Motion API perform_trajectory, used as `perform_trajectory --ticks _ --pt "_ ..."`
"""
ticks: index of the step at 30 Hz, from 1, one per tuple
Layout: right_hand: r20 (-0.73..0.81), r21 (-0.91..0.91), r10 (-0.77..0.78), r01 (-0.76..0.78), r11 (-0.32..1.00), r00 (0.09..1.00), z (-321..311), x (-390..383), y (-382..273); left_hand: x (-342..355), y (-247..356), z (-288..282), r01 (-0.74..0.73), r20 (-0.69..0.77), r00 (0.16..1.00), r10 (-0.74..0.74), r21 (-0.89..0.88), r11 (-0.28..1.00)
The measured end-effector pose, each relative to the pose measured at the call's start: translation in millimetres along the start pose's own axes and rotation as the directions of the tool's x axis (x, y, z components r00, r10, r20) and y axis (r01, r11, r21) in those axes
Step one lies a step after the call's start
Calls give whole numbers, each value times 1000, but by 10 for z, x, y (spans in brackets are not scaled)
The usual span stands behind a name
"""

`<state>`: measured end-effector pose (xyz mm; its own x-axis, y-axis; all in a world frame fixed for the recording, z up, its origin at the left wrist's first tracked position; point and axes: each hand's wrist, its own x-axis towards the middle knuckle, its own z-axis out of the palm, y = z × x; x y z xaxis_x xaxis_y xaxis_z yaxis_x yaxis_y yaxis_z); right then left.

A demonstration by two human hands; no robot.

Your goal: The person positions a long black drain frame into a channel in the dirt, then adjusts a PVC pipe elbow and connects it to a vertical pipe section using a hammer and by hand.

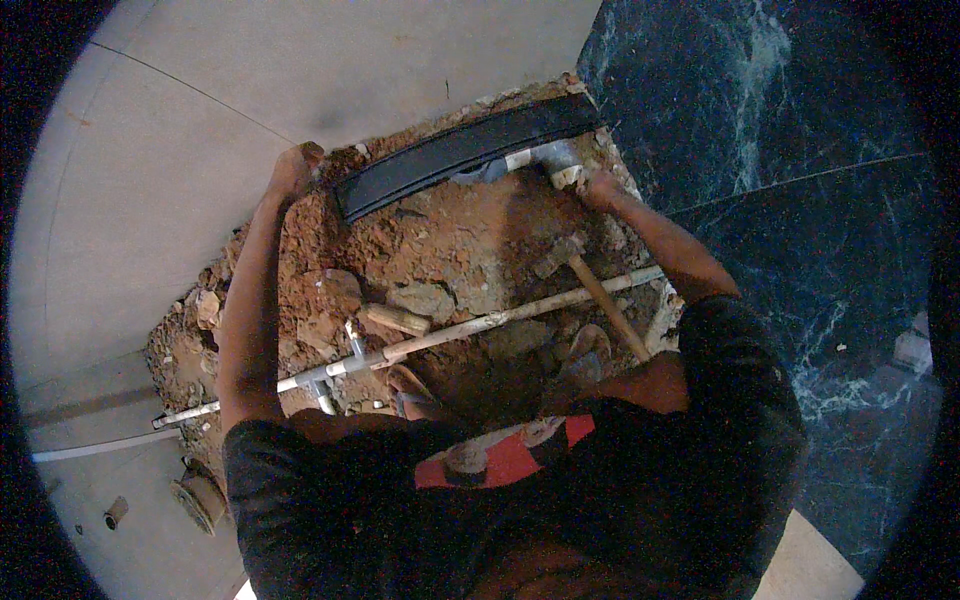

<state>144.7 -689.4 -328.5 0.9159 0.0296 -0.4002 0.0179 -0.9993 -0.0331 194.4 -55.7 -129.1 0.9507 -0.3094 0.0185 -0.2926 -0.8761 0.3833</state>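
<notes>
I look down into a broken-open patch of reddish earth and rubble [450, 240] in a tiled floor. A wide black pipe [460, 152] lies across its far side. My left hand [293, 170] rests at the pipe's left end, on the pit's edge. My right hand [597, 186] grips a pale grey pipe fitting [556, 160] at the pipe's right end. A hammer with a wooden handle [600, 292] lies in the rubble, touched by neither hand.
A thin white pipe with joints [440, 340] runs across the pit in front of my sandalled feet [590, 350]. Loose stones [330, 292] and a wooden piece [398, 318] lie about. Pale floor tiles [200, 120] at left, dark marble [800, 150] at right. A round fitting [200, 495] lies lower left.
</notes>
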Motion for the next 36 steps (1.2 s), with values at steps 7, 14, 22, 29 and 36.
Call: perform_trajectory --ticks 7,14,22,29,36 --pt "-224 145 -436 473 869 871 -553 -516 -232 73 -24 239 16 115 993 -9 -62 998" --pt "-63 291 -295 301 908 953 -397 -1740 -503 141 1038 550 -95 178 983 49 262 960" --pt "57 226 -330 310 924 942 -49 -1975 -533 1 1685 1395 -275 329 923 198 207 939" --pt "193 484 -165 52 874 967 -940 -1982 -938 -262 1865 1729 -438 218 899 380 410 800" --pt "323 924 -392 -198 326 861 -895 -1390 -1238 -273 1980 1942 -345 294 932 213 535 771"
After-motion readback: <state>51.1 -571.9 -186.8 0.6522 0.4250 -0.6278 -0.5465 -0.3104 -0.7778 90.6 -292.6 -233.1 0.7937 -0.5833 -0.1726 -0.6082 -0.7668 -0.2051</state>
